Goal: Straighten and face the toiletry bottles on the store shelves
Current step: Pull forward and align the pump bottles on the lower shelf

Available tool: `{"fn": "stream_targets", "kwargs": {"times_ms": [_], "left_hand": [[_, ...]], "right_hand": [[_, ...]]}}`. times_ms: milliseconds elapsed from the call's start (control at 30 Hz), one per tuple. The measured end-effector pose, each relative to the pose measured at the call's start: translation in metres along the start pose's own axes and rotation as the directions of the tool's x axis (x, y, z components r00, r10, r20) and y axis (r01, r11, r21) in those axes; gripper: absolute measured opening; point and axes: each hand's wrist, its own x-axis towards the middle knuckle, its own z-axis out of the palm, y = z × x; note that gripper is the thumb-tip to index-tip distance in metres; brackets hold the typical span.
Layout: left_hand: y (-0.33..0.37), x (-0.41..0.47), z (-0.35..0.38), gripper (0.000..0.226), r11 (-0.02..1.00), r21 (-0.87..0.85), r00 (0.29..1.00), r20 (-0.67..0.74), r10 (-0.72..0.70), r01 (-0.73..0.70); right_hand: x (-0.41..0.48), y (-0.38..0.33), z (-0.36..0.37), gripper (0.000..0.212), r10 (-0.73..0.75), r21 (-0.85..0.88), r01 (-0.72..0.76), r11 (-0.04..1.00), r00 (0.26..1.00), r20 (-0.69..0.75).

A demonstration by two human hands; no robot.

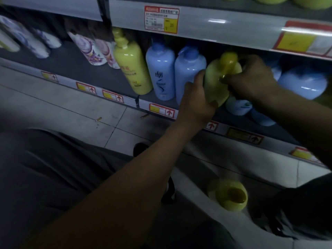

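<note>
Red-and-yellow price label overhead; grey floor tiles below; a small litter scrap on them.

The right hand hides the neck of the yellow bottle, whose label cannot be made out. Behind that wrist the blue bottles are half hidden and blurred. Print on the price tag at the front edge of the upper shelf is too small to read.

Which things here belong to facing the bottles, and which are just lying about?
Job: held yellow bottle, gripped by left hand and right hand; blue bottles; yellow pump bottle; floral bottles.
Not part of it: two small scraps on the floor; price label.
</note>
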Motion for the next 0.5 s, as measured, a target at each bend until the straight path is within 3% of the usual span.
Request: {"fn": "stream_targets", "kwargs": {"times_ms": [200,300,400,433,500], "left_hand": [[-0.003,-0.001,0.013,0.087,0.999,-0.048,1.0,-0.013,-0.004,0.003],[-0.007,-0.005,0.018,0.081,0.999,-0.011,0.999,-0.036,0.03,-0.031],[-0.011,-0.006,0.02,0.075,0.986,0.106,0.992,-0.007,0.128,-0.127],[-0.013,-0.006,0.019,0.075,0.989,0.085,0.992,-0.008,0.123,-0.122],[-0.012,-0.004,0.011,0.081,0.993,-0.113,1.0,0.004,0.03,-0.03]], "right_hand": [[-0.04,0.013,0.009,0.045,-0.281,-0.105,0.281,0.954,0.96,0.017],[-0.045,0.022,0.007,0.041,-0.284,-0.007,0.285,0.959,0.958,0.037],[-0.042,0.03,-0.002,0.038,-0.214,0.154,0.2,0.968,0.973,0.086],[-0.04,0.032,-0.006,0.04,-0.185,0.196,0.167,0.966,0.98,0.075],[-0.037,0.039,-0.015,0.041,-0.147,0.212,0.138,0.967,0.989,0.03]]}}
